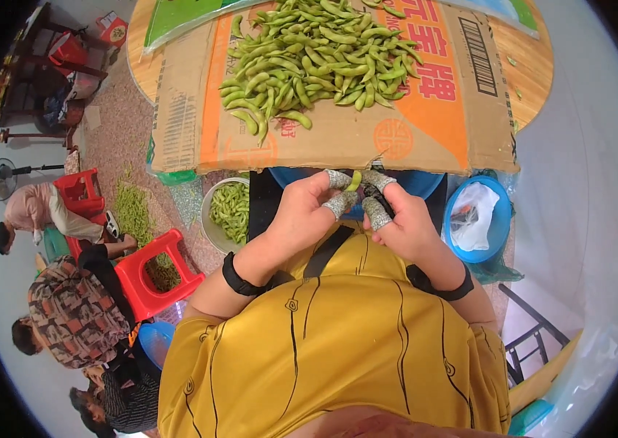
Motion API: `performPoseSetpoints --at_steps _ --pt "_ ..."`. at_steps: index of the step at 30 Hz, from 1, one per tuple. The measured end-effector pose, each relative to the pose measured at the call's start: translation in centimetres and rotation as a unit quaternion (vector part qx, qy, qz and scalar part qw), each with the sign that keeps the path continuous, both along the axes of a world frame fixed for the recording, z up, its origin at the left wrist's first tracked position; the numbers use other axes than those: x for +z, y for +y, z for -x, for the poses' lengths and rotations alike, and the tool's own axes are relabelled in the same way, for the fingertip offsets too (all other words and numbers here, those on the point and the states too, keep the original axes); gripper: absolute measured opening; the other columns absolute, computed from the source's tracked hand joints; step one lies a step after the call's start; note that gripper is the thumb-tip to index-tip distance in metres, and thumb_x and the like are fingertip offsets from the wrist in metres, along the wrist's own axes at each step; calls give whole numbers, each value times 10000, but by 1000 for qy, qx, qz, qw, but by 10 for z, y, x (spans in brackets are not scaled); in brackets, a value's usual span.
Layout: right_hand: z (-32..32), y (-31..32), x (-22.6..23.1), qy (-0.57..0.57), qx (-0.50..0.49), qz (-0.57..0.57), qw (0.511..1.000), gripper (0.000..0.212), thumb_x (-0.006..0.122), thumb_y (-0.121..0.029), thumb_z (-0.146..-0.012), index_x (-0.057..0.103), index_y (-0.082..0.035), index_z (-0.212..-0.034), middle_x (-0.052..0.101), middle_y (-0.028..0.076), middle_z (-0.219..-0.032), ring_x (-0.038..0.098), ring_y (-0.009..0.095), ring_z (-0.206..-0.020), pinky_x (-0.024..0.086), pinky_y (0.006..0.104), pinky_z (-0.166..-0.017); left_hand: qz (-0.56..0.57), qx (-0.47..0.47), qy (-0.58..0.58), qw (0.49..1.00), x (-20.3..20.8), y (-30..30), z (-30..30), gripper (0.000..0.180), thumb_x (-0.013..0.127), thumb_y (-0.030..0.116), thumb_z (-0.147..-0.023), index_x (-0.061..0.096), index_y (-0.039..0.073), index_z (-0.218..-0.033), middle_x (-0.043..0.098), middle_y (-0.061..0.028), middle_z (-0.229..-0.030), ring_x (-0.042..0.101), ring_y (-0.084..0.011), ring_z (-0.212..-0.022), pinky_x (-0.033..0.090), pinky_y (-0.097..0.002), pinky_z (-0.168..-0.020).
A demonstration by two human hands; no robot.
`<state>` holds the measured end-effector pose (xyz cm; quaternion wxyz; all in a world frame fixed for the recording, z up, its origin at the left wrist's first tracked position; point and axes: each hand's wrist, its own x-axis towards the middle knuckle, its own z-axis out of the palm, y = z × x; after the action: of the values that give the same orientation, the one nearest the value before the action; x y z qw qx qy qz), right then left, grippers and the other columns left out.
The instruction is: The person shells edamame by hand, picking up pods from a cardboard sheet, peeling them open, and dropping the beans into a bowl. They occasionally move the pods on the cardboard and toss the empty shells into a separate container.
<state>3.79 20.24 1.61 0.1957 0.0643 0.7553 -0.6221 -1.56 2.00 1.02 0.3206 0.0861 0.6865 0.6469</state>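
Between my two hands is a single green soybean pod (355,180), just past the near edge of a flattened cardboard sheet (309,157). My left hand (303,208) pinches the pod between thumb and forefinger, both in grey knitted finger covers. My right hand (404,219), with similar covers, closes around a small black tool (380,200) right beside the pod; its exact kind is hidden by the fingers. A large heap of soybean pods (316,66) lies on the cardboard ahead. Below my hands shows part of a blue basin (425,184), its contents mostly covered.
The cardboard rests on a round wooden table (531,73). Left stands a pale bucket of green pods (210,226); right, a blue tub (455,248) with a white bag. Further left, several people sit near a red stool (150,292) and pods piled on the floor (133,212).
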Motion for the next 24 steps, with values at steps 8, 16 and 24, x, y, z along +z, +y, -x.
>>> performPoseSetpoints --at_steps 8,16,24 --pt "5 -3 -7 -24 -31 46 998 402 445 0 -835 488 -67 -1229 561 1 -687 478 48 -507 394 195 -459 192 -65 392 897 -3 -1 3 263 579 -7 -692 610 -3 -954 583 -203 -795 569 -411 -770 483 -415 -649" --pt "11 14 16 -211 5 369 905 296 448 -79 -912 524 -93 -1197 486 -5 -618 392 45 -413 349 193 -386 -230 -89 -302 921 -19 -19 18 138 661 105 -837 628 35 -951 655 -64 -772 595 -112 -622 440 -229 -525" --pt "9 18 4 -252 -34 357 899 276 425 -104 -922 516 -96 -1182 494 2 -643 408 48 -449 375 204 -396 -76 -68 -242 965 -14 -6 18 178 672 92 -825 617 26 -981 649 -60 -787 590 -108 -615 465 -234 -543"
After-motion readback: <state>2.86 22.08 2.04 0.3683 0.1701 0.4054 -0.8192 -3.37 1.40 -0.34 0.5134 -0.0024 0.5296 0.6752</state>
